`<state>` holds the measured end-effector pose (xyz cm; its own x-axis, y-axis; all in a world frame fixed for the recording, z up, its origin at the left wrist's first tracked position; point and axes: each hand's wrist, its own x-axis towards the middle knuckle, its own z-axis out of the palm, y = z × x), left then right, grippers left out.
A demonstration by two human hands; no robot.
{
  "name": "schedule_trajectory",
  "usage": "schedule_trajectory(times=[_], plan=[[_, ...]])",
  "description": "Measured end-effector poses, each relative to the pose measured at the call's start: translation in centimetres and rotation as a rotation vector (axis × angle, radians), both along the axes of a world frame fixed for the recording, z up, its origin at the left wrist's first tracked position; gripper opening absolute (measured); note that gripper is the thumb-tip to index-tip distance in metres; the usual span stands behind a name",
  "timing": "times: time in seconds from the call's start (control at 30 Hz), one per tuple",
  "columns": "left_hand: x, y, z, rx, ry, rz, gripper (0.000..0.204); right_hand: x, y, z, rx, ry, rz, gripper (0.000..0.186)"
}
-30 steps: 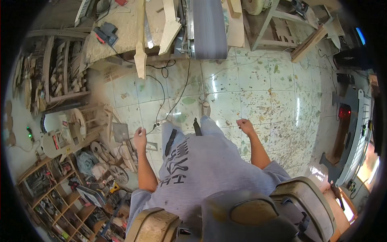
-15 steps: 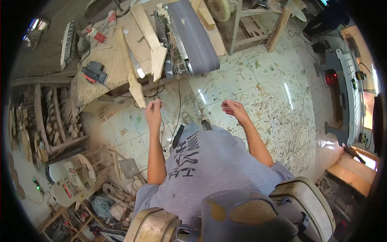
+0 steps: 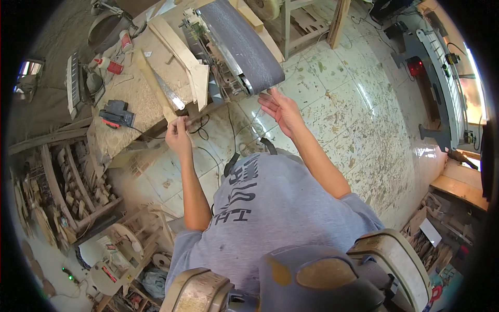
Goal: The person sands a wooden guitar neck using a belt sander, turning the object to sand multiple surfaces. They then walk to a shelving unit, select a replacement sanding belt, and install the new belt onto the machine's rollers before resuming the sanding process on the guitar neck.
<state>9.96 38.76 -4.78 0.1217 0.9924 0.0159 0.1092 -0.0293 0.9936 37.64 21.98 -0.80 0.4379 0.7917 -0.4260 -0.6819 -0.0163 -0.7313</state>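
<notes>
Left hand (image 3: 178,136) closed in a pinch on the near end of a wood strip (image 3: 154,86) — fingers wrapped round its lower tip, just off the surface (image 3: 117,140) edge. Right hand (image 3: 280,106) open, palm up and fingers spread, empty, hovering just below the near end of the sander belt (image 3: 244,44), not clearly touching it.

Strip running up and away from the left hand, leaning across the surface toward a second, wider board (image 3: 184,57) just right of it. Thin, long and stiff by the look of it; probably light, easy to lift one-handed, yet likely to swing or lever at the far end when held only by the tip. Dry sawn wood, so not slippery, though edges may be rough or splintery. Better hold likely nearer the middle, or with a second hand further up — more control that way.

Left of the left hand, a small black power tool (image 3: 117,112) with red trim on the surface. Beyond it, red-capped bottles (image 3: 112,66). Below both hands, a tiled floor (image 3: 332,119) strewn with shavings, and cables trailing between the arms
</notes>
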Motion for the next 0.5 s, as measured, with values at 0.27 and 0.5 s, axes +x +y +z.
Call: schedule_trajectory(times=[0.27, 0.5], plan=[[-1.0, 1.7, 0.4, 0.015, -0.067, 0.008, 0.024, 0.6, 3.1, -1.2, -0.05, -0.179, -0.135, 0.068], [3.0, 6.7, 4.9, 0.103, -0.11, -0.052, 0.025, 0.8, 3.2, -1.6, -0.056, -0.215, -0.111, 0.065]])
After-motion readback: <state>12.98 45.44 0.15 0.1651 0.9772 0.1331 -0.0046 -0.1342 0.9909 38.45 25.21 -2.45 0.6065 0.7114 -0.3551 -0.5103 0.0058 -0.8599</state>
